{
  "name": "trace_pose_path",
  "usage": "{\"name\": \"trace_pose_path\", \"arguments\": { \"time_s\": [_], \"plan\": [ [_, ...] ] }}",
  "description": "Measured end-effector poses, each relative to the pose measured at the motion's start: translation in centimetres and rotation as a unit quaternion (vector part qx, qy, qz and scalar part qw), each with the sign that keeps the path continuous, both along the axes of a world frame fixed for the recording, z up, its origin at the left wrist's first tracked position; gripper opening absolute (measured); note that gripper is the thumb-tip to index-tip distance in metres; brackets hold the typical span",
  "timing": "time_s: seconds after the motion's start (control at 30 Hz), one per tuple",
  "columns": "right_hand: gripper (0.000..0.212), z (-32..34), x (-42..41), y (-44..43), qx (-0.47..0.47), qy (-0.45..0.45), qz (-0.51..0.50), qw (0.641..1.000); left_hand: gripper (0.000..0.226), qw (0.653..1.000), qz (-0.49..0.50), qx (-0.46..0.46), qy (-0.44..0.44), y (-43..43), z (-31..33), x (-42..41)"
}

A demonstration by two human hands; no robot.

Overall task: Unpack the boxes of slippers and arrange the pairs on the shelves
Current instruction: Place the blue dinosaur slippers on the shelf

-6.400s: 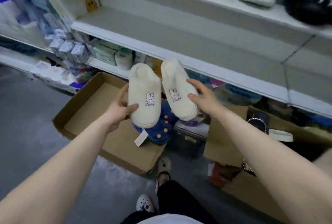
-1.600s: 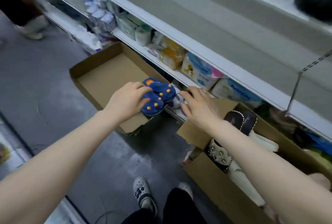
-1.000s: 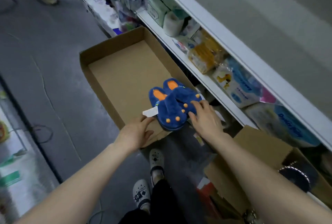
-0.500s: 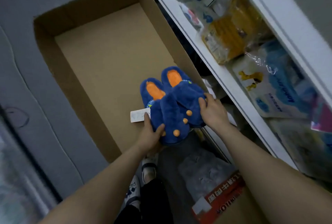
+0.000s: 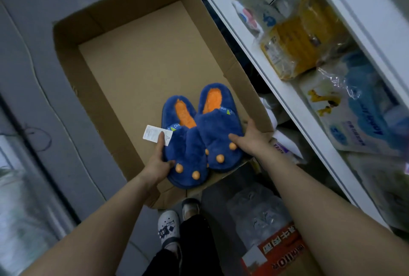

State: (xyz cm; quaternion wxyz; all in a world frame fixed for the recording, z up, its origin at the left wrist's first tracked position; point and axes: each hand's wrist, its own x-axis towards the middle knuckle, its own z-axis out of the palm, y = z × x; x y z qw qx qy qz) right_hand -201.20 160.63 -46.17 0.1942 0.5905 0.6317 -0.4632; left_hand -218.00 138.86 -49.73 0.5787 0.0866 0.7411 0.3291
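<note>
Currently, the blue slippers [image 5: 212,129] are side by side at the near end of the cardboard box [image 5: 141,61], toes over its near edge; left hand [image 5: 158,163] and right hand [image 5: 250,140] each grasp one slipper's outer side

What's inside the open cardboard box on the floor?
The brown cardboard box holds only a pair of blue plush slippers with orange insoles, gripped by the left hand and right hand; its floor beneath them is hidden.
</note>
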Motion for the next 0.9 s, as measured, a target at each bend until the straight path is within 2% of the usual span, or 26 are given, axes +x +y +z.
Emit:
{"name": "trace_pose_path", "arguments": {
  "time_s": [0.03, 0.07, 0.2, 0.33, 0.57, 0.7, 0.9],
  "plan": [
    [0.083, -0.2, -0.1, -0.4, -0.019, 0.012, -0.023, 0.999, 0.096, 1.0, -0.008, -0.005, 0.01, -0.3, 0.2, -0.2],
    [0.09, -0.4, -0.1, -0.7, -0.034, 0.029, -0.046, 0.998, 0.095, 1.0, -0.016, -0.007, 0.018, -0.6, 0.3, -0.4],
    [0.071, -0.3, 0.0, -2.1, -0.066, 0.11, -0.136, 0.982, 0.095, 0.999, -0.035, 0.0, 0.036, -1.8, 1.2, -0.8],
    [0.073, 1.6, 0.4, -3.1, -0.075, 0.199, -0.192, 0.958, 0.093, 0.999, 0.004, 0.044, 0.013, -3.2, 3.3, -0.7],
    [0.061, 11.9, 3.8, -4.5, -0.106, 0.354, -0.247, 0.896, 0.09, 0.985, 0.098, 0.126, -0.063, -6.1, 11.2, -0.2],
    [0.057, 17.7, 6.7, -7.3, -0.067, 0.398, -0.267, 0.875, 0.09, 0.977, 0.111, 0.166, -0.075, -7.0, 16.5, 0.6],
    [0.059, 26.6, 13.0, -13.7, 0.036, 0.426, -0.29, 0.856, 0.089, 0.97, -0.013, 0.235, -0.063, -8.0, 25.1, 2.7]
  ]
}}
